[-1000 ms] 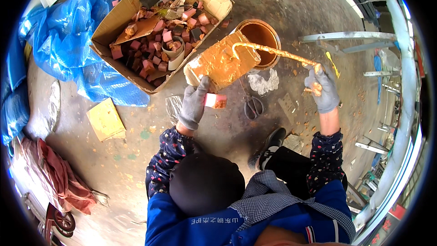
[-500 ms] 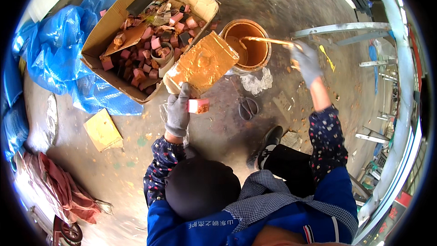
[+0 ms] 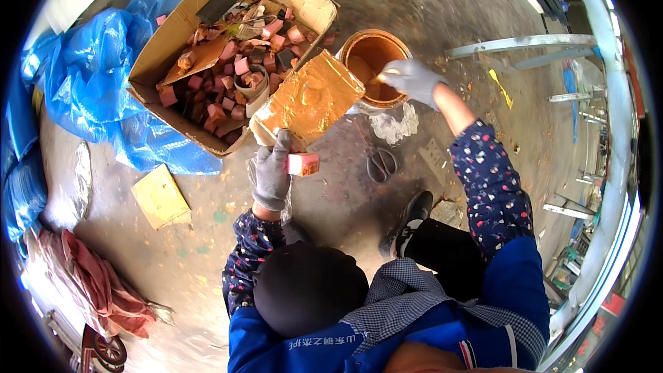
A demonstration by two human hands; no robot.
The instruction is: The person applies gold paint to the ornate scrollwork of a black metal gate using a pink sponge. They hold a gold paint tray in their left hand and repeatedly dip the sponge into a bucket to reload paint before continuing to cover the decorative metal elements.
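My left hand (image 3: pixel 273 178), in a grey glove, is closed around the lower edge of a flat board (image 3: pixel 314 100) smeared with shiny orange-brown paste. A small pink block (image 3: pixel 304 164) juts out at the same hand's fingers. My right hand (image 3: pixel 418 83), also gloved in grey, is at the right rim of a round bucket (image 3: pixel 356 41) whose inside is coated in the same brown paste. That hand is closed on a paste-coated stick, which it mostly hides; its lower end is inside the bucket. The board's top right corner overlaps the bucket's left side.
A cardboard box (image 3: pixel 162 45) full of pink blocks and scraps stands at the upper left, beside blue plastic sheeting (image 3: pixel 103 48). Black-handled scissors (image 3: pixel 381 164), crumpled clear plastic (image 3: pixel 395 124), a yellowish card (image 3: pixel 161 197) and a yellow strip (image 3: pixel 501 88) lie on the floor. Metal frames (image 3: pixel 521 45) line the right.
My right hand has moved left and in over the bucket, bringing the stick steeper and lower into it. My left hand keeps the board and pink block nearly in place.
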